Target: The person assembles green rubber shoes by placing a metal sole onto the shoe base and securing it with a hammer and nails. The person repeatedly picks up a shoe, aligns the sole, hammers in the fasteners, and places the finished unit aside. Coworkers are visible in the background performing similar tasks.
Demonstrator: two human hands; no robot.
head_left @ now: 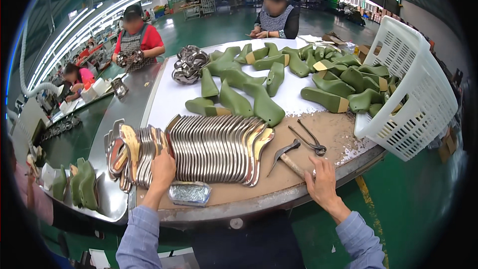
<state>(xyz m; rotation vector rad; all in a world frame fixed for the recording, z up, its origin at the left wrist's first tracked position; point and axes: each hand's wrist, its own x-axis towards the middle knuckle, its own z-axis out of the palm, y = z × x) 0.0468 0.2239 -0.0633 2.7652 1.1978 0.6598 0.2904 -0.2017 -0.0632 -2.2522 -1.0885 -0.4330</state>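
Observation:
A long row of thin, shiny metallic insole-shaped boards (209, 144) stands on edge along the near side of the table. My left hand (163, 169) is closed against the boards at the row's left part, its fingertips partly hidden among them. To the left lies a looser bunch of the same boards (132, 144), some showing tan undersides. A hammer (293, 164) with a curved dark head and pale wooden handle lies on the brown board. Around the handle's near end curl the thumb and fingers of my right hand (322, 182). Just beyond it lie dark pincers (311, 142).
A clear-wrapped packet of small metal pieces (189, 193) lies at the front edge. Green shoe lasts (234, 77) cover the far table and spill from a tipped white crate (408, 94). More lasts (84, 184) stand in a metal tray at left. Two people (134, 40) work across the table.

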